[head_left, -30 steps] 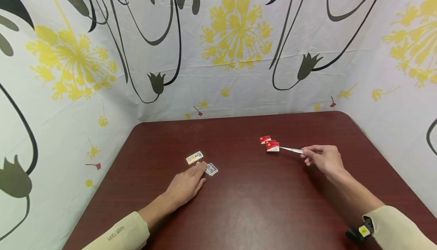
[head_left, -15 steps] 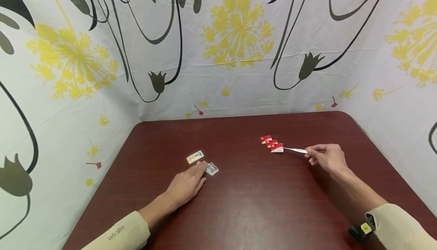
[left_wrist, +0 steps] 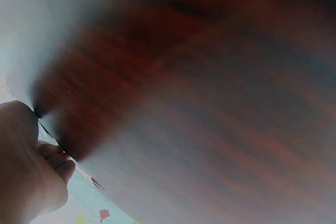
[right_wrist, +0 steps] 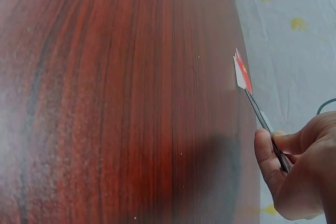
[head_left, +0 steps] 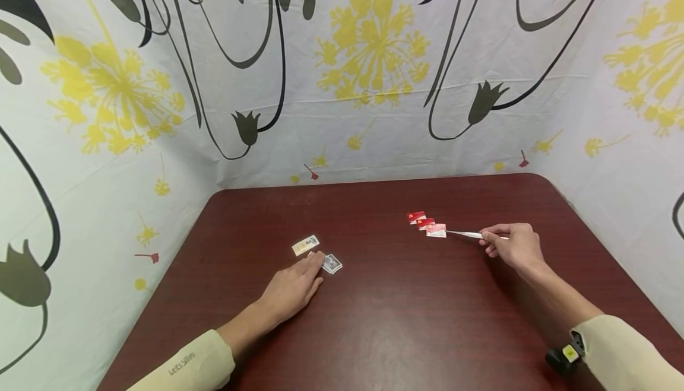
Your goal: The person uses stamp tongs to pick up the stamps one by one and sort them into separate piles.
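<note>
My right hand pinches a pair of slim metal tweezers between thumb and fingers. At the tweezers' tip is a small red-and-white stamp-like paper, its face pale with glare in the head view. Two similar red papers lie behind it in a stepped, overlapping row. My left hand rests flat on the table, fingertips on a little pile of grey stamp-like papers. Just beyond these fingertips lies a cream-and-yellow one. The left wrist view is blurred, with curled-looking fingers at its left edge.
The dark red wood-grain table has rounded far corners. A white cloth printed with flowers hangs close behind it and along both sides. A black wrist device sits at my right cuff.
My right hand has drawn the tweezers and front red paper slightly rightward, uncovering more of the row behind. That paper's face has turned from deep red to pale. My left hand has stayed put.
</note>
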The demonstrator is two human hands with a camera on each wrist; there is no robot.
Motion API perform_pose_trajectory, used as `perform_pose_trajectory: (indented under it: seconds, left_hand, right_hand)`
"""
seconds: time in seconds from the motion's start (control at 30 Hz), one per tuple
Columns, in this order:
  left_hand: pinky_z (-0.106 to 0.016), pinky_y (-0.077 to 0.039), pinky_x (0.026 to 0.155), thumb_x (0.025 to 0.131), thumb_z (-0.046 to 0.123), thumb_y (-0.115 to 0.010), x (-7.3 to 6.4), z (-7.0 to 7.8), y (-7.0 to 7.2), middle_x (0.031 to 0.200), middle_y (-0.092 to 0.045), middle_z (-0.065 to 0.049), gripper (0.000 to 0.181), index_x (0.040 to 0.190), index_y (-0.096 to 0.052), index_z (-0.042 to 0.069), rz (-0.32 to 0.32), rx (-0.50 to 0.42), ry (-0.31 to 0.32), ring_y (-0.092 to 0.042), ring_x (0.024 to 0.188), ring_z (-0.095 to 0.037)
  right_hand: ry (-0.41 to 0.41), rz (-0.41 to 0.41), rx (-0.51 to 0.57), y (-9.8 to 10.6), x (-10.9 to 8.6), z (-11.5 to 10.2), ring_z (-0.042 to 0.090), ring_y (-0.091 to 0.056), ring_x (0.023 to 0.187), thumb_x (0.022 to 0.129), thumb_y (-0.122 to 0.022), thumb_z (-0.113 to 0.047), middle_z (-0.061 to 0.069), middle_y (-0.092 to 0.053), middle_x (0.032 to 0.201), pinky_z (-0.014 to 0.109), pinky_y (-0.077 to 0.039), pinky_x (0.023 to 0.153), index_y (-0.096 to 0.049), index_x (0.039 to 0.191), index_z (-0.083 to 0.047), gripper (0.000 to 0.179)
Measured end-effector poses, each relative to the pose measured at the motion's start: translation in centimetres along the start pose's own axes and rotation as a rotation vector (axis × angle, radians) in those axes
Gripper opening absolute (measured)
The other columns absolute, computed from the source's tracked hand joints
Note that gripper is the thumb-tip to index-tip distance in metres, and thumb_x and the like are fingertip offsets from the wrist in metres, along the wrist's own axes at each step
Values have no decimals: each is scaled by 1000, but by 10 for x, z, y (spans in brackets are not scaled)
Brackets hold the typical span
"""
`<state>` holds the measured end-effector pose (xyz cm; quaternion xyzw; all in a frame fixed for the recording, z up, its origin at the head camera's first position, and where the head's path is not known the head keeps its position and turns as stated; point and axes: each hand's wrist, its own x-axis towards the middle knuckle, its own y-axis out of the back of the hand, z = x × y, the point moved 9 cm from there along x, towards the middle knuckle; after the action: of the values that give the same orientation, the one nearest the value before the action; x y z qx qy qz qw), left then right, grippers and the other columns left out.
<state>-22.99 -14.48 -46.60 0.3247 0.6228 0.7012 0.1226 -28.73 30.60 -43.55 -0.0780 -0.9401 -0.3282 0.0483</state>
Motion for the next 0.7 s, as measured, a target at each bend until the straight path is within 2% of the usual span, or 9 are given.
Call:
perform_pose_trajectory:
  seconds: [0.23, 0.7]
  left_hand:
    - [-48, -59, 94, 105, 25, -68, 0, 0, 0, 150, -60, -17, 55, 153, -54, 0, 3, -1, -1, -62, 135, -30]
    - [-48, -58, 95, 106, 25, -67, 0, 0, -2, 151, -60, -18, 55, 153, -54, 0, -6, -1, 2, -61, 136, -31]
  right_hand:
    - [12, 0, -25, 0, 1, -3, 13, -72, 55, 104, -68, -7, 17, -78, 81, 24, -55, 52, -78, 107, 11, 21]
    - [87, -1, -116, -1, 6, -12, 21, -73, 59, 104, -67, -6, 16, -78, 80, 24, -53, 51, -79, 104, 9, 19]
